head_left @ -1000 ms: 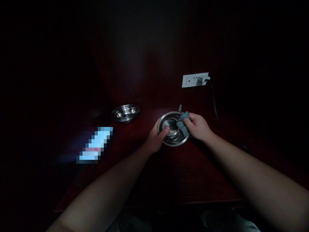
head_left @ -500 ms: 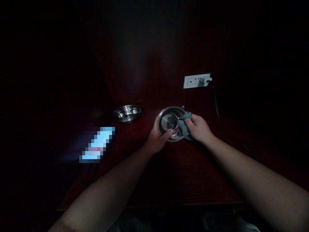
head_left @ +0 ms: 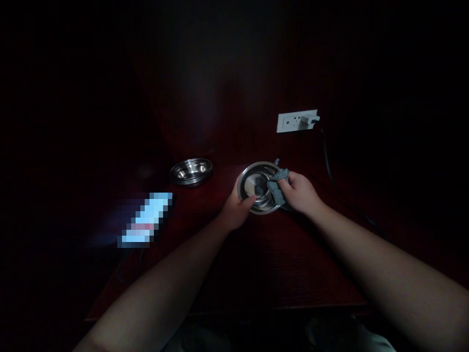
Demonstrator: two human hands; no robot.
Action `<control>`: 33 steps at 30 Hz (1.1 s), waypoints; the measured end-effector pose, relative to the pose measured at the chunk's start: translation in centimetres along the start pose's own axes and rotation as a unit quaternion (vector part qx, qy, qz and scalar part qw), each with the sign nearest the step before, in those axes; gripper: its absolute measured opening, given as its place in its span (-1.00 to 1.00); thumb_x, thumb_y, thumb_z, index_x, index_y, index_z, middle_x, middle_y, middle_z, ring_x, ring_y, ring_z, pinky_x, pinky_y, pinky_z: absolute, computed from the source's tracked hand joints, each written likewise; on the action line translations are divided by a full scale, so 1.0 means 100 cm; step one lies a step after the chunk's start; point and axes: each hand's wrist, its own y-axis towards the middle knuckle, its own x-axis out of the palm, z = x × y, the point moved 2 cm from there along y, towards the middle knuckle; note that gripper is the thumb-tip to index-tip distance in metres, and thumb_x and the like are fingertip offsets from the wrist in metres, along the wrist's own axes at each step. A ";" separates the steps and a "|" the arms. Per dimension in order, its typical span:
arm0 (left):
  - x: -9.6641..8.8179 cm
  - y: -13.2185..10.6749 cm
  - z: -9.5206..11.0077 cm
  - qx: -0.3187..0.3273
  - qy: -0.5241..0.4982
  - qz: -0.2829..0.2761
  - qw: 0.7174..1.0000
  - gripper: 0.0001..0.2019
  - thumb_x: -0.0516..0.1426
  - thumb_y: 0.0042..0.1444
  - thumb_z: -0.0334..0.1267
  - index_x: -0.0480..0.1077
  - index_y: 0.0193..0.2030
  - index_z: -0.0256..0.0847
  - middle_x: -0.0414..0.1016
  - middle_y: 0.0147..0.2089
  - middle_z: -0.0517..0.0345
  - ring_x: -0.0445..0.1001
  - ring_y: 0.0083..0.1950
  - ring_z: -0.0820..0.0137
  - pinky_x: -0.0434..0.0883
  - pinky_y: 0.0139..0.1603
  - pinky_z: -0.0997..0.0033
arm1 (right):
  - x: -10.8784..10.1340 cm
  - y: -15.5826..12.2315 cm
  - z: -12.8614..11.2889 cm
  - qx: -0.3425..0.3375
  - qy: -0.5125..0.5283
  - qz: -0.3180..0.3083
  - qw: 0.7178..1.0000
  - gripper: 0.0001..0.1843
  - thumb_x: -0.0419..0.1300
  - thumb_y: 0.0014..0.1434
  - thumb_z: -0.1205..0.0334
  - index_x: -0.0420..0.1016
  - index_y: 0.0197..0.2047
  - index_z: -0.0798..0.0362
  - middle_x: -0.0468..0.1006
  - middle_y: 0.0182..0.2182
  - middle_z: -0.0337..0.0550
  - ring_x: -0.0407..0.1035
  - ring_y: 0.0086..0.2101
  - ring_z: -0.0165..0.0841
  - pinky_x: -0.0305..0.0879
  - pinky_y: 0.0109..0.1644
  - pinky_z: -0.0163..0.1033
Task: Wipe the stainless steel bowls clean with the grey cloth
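A shiny steel bowl (head_left: pixel 254 183) is held a little above the dark red table (head_left: pixel 278 264), tilted toward me. My left hand (head_left: pixel 236 210) grips its near-left rim, thumb inside the rim. My right hand (head_left: pixel 298 191) is closed on a grey cloth (head_left: pixel 277 187), which it presses against the bowl's right inner side. Part of the cloth hangs over the rim.
A short stack of steel bowls (head_left: pixel 191 170) sits to the left at the table's back. A lit, blurred phone screen (head_left: pixel 145 220) lies further left. On the wall behind are a white socket (head_left: pixel 296 121) with a plug and a dark cable (head_left: pixel 328 161) running down right. The room is very dark.
The bowl tipped up toward me and shifted slightly away, then settled a little lower. The cloth hand moved along the bowl's right side.
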 end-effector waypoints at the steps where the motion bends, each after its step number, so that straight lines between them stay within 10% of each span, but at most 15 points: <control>1: 0.000 0.000 0.000 0.001 0.003 -0.001 1.000 -0.34 0.19 0.04 -0.21 0.08 0.27 -0.21 0.31 0.24 -0.10 0.31 0.23 0.16 0.21 0.25 0.09 | 0.000 0.000 0.000 -0.001 -0.003 -0.002 1.000 -0.67 0.01 0.23 0.06 0.43 -0.39 0.09 0.55 -0.44 -0.12 0.40 -0.44 -0.34 0.23 -0.38 -0.31; 33: 0.000 -0.003 -0.003 -0.020 -0.008 -0.057 0.998 -0.29 0.21 0.01 -0.28 0.05 0.31 -0.16 0.32 0.24 -0.06 0.30 0.24 0.16 0.20 0.27 0.07 | -0.008 0.003 0.000 -0.026 -0.087 -0.038 0.995 -0.79 0.05 0.18 0.16 0.47 -0.32 0.04 0.59 -0.40 -0.12 0.43 -0.42 -0.31 0.25 -0.35 -0.29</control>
